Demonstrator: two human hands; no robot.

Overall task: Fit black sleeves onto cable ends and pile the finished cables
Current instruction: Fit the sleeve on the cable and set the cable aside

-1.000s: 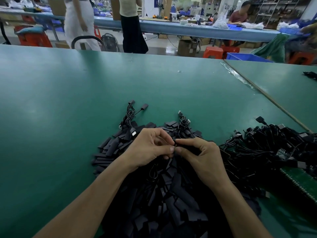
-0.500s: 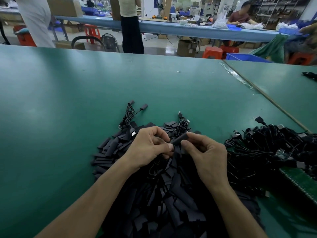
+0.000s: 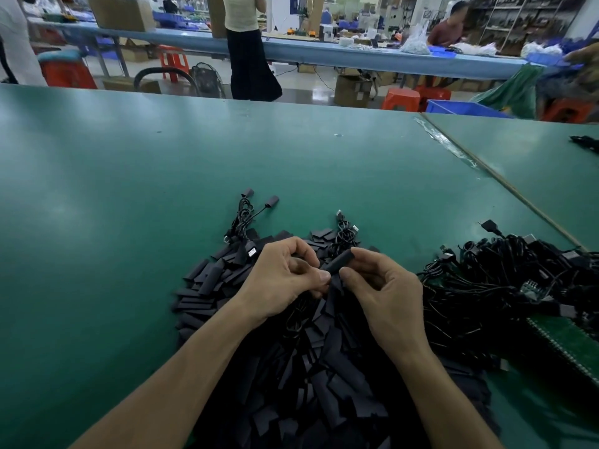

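Sleeves (image 3: 207, 286) lie heaped on the green tabletop (image 3: 129, 189). Above them the left hand (image 3: 282, 280), fingers curled, pinches the lower end of one sleeve (image 3: 338, 261). The right hand (image 3: 385, 293) pinches its upper end, thumb and forefinger. Cables (image 3: 502, 280) lie tangled far right.
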